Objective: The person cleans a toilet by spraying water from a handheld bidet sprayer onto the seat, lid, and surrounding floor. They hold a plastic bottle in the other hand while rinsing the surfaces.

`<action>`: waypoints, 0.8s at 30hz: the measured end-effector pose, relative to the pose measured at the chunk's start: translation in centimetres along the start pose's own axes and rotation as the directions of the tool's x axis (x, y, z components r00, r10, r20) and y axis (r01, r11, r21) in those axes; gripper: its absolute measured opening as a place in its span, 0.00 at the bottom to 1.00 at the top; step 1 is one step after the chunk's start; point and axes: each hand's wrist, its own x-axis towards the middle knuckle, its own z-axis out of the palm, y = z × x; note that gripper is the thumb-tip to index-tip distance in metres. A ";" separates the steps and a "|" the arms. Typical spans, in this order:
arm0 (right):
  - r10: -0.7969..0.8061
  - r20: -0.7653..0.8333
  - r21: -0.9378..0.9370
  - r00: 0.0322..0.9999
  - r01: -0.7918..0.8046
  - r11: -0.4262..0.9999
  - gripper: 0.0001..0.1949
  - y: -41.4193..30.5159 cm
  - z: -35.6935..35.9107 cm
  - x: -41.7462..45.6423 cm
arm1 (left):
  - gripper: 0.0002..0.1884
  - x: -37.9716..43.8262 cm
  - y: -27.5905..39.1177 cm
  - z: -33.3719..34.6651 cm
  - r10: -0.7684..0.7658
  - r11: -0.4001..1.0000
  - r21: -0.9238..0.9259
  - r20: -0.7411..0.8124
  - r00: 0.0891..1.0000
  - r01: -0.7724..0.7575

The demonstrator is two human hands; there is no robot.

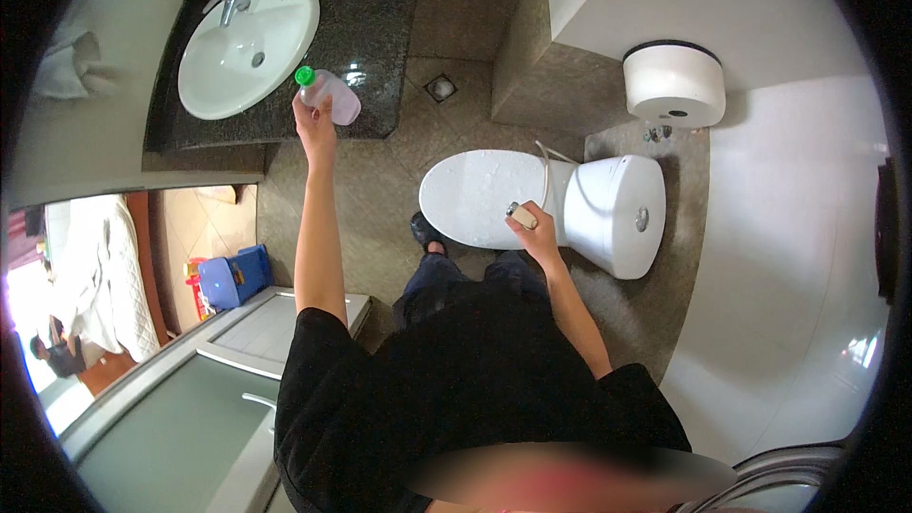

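Note:
My left hand (315, 132) grips a clear plastic bottle (342, 101) with a green cap and pinkish liquid in it. The bottle is tilted over the black stone counter (356, 21), beside the white washbasin (235, 64); whether it touches the stone I cannot tell. My right hand (543, 236) is closed around a cream-coloured bidet sprayer (524, 216) with a metal-looking head. This sprayer is over the white toilet (484, 189), whose lid is down and dotted with drops or bits of foam. A pale hose (547, 178) runs near the lid's hinge end.
A toilet-paper dispenser (673, 85) hangs on the right wall. In the tiled floor lies a drain (440, 88). At lower left are a frosted-glass door (178, 427) and, beyond the doorway, a blue bin (235, 278). Another person (60, 353) is in the room outside.

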 end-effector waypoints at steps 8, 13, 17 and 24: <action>0.045 -0.133 0.022 0.990 -0.042 0.999 0.11 -0.6 1.6 0.9 | 0.22 4.1 -3.6 -0.9 0.067 0.997 -0.031 0.070 0.995 -0.065; 0.028 -0.051 -0.074 0.998 -0.031 0.997 0.10 -0.2 1.2 0.9 | 0.25 5.7 -5.0 -2.2 0.031 0.999 0.014 0.132 0.991 -0.033; 0.153 0.319 -0.474 0.935 0.017 0.880 0.14 -1.0 -1.1 1.8 | 0.26 4.0 -3.5 -2.3 -0.010 0.998 0.068 0.101 0.995 0.004; -0.051 0.066 -0.519 0.996 0.078 0.851 0.15 -2.9 -16.6 6.7 | 0.25 4.6 -5.3 -1.6 0.007 0.955 0.287 0.244 0.970 -0.079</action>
